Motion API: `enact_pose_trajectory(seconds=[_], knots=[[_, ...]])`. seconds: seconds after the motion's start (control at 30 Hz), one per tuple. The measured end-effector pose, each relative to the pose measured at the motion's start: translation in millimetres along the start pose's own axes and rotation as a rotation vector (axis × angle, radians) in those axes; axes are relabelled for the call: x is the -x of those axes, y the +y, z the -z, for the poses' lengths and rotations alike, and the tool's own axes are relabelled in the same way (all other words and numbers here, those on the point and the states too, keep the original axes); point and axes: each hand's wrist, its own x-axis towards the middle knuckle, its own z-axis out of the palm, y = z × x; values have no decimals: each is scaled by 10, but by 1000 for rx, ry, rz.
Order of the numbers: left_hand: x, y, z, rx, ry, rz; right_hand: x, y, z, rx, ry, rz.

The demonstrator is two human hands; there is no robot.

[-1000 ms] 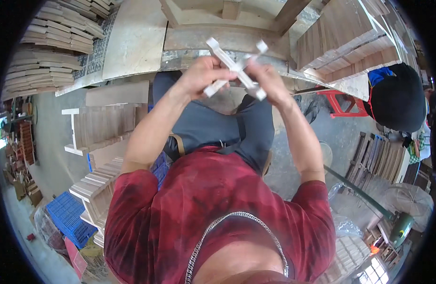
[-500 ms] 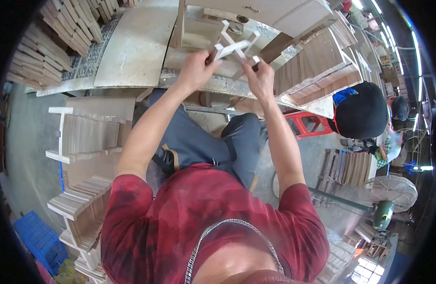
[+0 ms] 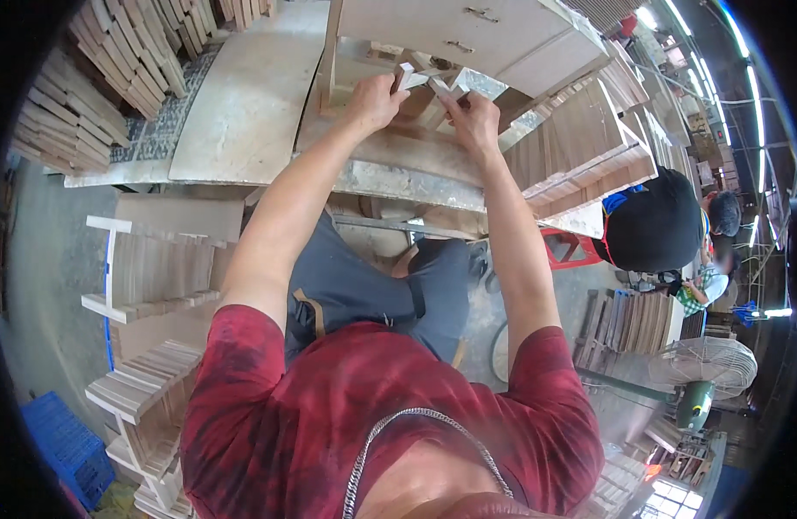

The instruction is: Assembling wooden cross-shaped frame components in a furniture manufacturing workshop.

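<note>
Both hands reach forward over the workbench and hold a small pale wooden frame [image 3: 418, 80] made of crossed bars with short upright ends. My left hand [image 3: 374, 104] is closed round its left end, and my right hand [image 3: 473, 123] grips its right end. The frame is at the opening beneath a pale wooden box-like housing [image 3: 467, 39], which hides its far part. Below the hands is the bare wooden bench top [image 3: 390, 154].
Stacked wooden slats [image 3: 580, 143] stand right of the hands, beside a red stool [image 3: 571, 248]. A pale board [image 3: 243, 95] and more slats [image 3: 113, 69] lie left. Lower left are stacked wooden parts [image 3: 160, 268] and a blue crate [image 3: 65, 450]. A fan [image 3: 701, 372] and another person [image 3: 710, 290] are right.
Both hands have moved forward, carrying the wooden frame from in front of the housing into its opening. The frame now shows less of itself.
</note>
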Motion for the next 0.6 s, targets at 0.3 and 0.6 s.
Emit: enact_pose_trajectory(seconds=[0.3, 0.6], knots=[[-23, 46, 94, -52, -16, 1, -3, -48, 25, 75, 2, 83], [-31, 127, 92, -36, 26, 40, -24, -129, 136, 7, -44, 55]])
